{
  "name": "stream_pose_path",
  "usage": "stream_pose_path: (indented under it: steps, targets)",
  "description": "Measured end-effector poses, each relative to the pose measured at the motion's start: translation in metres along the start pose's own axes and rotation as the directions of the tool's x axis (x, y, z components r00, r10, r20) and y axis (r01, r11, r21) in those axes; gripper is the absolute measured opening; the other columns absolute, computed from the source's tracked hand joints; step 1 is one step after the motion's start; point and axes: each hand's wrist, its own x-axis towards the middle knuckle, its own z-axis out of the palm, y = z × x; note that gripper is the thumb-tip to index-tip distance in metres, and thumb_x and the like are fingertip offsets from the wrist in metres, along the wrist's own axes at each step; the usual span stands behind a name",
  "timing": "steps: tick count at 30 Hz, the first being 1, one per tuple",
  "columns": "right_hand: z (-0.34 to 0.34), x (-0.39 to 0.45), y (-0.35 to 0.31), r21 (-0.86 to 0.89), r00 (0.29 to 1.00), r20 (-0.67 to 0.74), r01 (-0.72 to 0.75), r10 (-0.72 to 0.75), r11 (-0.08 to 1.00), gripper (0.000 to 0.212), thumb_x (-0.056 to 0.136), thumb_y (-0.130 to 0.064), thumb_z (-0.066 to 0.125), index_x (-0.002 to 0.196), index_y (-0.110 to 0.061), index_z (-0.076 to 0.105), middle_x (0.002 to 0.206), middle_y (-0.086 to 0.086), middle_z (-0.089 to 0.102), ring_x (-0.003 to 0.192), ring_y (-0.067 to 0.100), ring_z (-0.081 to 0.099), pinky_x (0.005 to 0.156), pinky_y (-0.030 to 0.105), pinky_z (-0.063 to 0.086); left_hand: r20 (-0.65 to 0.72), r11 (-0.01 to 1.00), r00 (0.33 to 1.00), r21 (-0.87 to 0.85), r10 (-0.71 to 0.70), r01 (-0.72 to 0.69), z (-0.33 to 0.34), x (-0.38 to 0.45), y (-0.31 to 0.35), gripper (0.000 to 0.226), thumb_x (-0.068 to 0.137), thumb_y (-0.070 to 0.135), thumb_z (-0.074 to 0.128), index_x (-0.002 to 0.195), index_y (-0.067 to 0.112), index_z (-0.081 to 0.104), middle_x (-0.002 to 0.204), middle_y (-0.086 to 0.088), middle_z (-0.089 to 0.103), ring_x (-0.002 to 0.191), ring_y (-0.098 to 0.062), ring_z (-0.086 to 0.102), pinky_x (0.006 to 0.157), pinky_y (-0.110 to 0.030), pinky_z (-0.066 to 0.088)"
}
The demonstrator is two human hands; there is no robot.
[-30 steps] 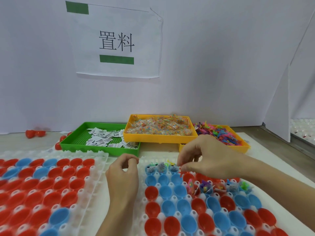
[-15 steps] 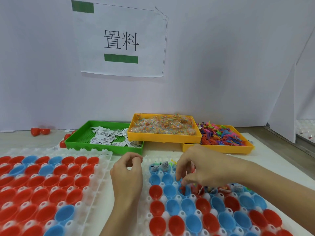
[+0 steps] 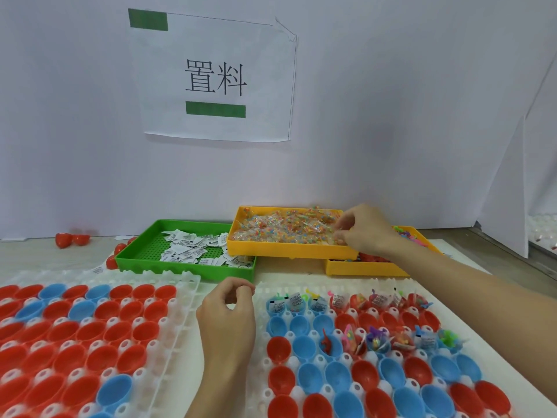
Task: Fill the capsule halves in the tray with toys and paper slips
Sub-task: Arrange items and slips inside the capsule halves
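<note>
White tray (image 3: 497,300) at 5 o'clock, packed with red and blue capsule halves (image 3: 310,378); back row topped with paper slips and toys, part of the third row holding toys, the rest bare. Second white tray (image 3: 187,285) at 8 o'clock, cups all bare. Green bin (image 3: 135,260) of paper slips (image 3: 193,250) at 12 o'clock from the left hand. Yellow bin (image 3: 289,251) of clear toy packets (image 3: 286,227) at 1 o'clock, long side running left to right, partly over a second yellow bin (image 3: 367,268) of loose coloured toys.

Right hand (image 3: 366,229) reaching out over the right end of the packet bin, fingers curled down into the packets; whether one is pinched, impossible to tell. Left hand (image 3: 227,315) resting between the two trays, thumb and forefinger brought together; anything between them too small to see.

Next empty cups at 6 o'clock from the right hand, straight back toward the body; right hand clearly the nearer one for packets, left hand nearer the slips. Likely step: picking a packet for the third row.
</note>
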Motion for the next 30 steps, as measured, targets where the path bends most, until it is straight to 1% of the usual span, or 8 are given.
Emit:
stream_pose_path:
  steps: [4, 6, 9, 18, 22, 25, 27, 30]
  targets:
    - [0.0, 0.018, -0.002, -0.108, 0.989, 0.136, -0.047, 0.062, 0.993, 0.016, 0.079, -0.011, 0.083, 0.094, -0.01, 0.078, 0.098, 0.001, 0.07, 0.091, 0.014, 0.058, 0.078, 0.029, 0.049, -0.001, 1.0, 1.0, -0.012, 0.003, -0.003, 0.0, 0.001, -0.001, 0.033, 0.083, -0.001, 0.055, 0.061, 0.02, 0.067, 0.066, 0.013, 0.067, 0.069, -0.004, 0.059, 0.062, -0.025, 0.042]
    - [0.0, 0.022, -0.005, -0.17, 0.987, 0.154, -0.018, 0.044, 0.985, 0.008, 0.079, -0.011, 0.083, 0.084, -0.014, 0.077, 0.099, 0.002, 0.073, 0.089, 0.014, 0.06, 0.075, 0.028, 0.049, -0.002, 1.0, 1.0, -0.012, 0.0, 0.0, 0.0, 0.001, -0.002, 0.033, 0.083, -0.001, 0.055, 0.061, 0.02, 0.067, 0.065, 0.013, 0.067, 0.069, -0.004, 0.059, 0.062, -0.025, 0.042]
    - [-0.002, 0.023, -0.004, -0.152, 0.988, 0.148, -0.016, 0.039, 0.988, 0.016, 0.078, -0.016, 0.084, 0.07, -0.019, 0.071, 0.083, -0.005, 0.069, 0.083, 0.012, 0.061, 0.069, 0.027, 0.048, -0.002, 1.0, 1.0, -0.02, -0.01, 0.01, 0.0, 0.002, -0.002, 0.032, 0.084, 0.0, 0.055, 0.062, 0.02, 0.068, 0.067, 0.013, 0.067, 0.07, -0.003, 0.059, 0.063, -0.025, 0.043]
    - [-0.027, -0.004, 0.002, 0.139, 0.992, -0.127, 0.041, -0.023, 0.989, 0.013, 0.079, -0.016, 0.084, 0.084, -0.013, 0.072, 0.08, 0.0, 0.071, 0.077, 0.014, 0.067, 0.071, 0.025, 0.051, 0.0, 0.999, 1.0, -0.035, -0.019, 0.019, 0.0, 0.002, 0.0, 0.031, 0.084, 0.001, 0.056, 0.063, 0.02, 0.068, 0.067, 0.012, 0.067, 0.07, -0.005, 0.059, 0.062, -0.022, 0.043]
    - [-0.038, -0.044, -0.018, 0.456, 0.99, 0.039, 0.103, -0.135, 0.884, 0.006, 0.082, -0.014, 0.08, 0.085, -0.014, 0.075, 0.074, 0.002, 0.076, 0.068, 0.013, 0.073, 0.064, 0.016, 0.05, 0.002, 1.0, 1.0, -0.026, -0.002, 0.002, 0.0, 0.002, 0.0, 0.029, 0.082, 0.0, 0.057, 0.063, 0.019, 0.068, 0.065, 0.011, 0.067, 0.068, -0.005, 0.058, 0.059, -0.009, 0.041]
    - [-0.038, -0.08, -0.033, 0.516, 0.942, 0.172, 0.164, -0.289, 0.841, 0.009, 0.081, -0.011, 0.081, 0.081, -0.018, 0.074, 0.077, 0.006, 0.077, 0.07, 0.018, 0.074, 0.066, 0.017, 0.054, 0.002, 1.0, 1.0, -0.022, 0.007, -0.007, 0.0, 0.002, -0.001, 0.028, 0.081, 0.0, 0.058, 0.063, 0.019, 0.068, 0.065, 0.01, 0.066, 0.068, -0.006, 0.058, 0.058, -0.009, 0.041]
    - [-0.038, -0.098, -0.04, 0.524, 0.895, 0.245, 0.201, -0.372, 0.828, 0.013, 0.081, -0.013, 0.082, 0.084, -0.02, 0.071, 0.08, 0.007, 0.076, 0.073, 0.02, 0.075, 0.071, 0.025, 0.059, 0.005, 1.0, 1.0, -0.023, 0.004, -0.004, 0.0, 0.002, -0.001, 0.027, 0.081, 0.001, 0.058, 0.063, 0.019, 0.068, 0.065, 0.01, 0.066, 0.067, -0.004, 0.058, 0.059, -0.008, 0.041]
    - [-0.036, -0.114, -0.045, 0.485, 0.856, 0.326, 0.211, -0.4, 0.849, 0.018, 0.082, -0.018, 0.079, 0.092, -0.029, 0.067, 0.082, 0.004, 0.075, 0.075, 0.018, 0.073, 0.078, 0.034, 0.06, 0.007, 1.0, 1.0, -0.023, -0.004, 0.004, 0.0, 0.002, 0.0, 0.026, 0.082, 0.002, 0.058, 0.065, 0.019, 0.069, 0.066, 0.01, 0.067, 0.068, -0.003, 0.059, 0.059, -0.009, 0.041]
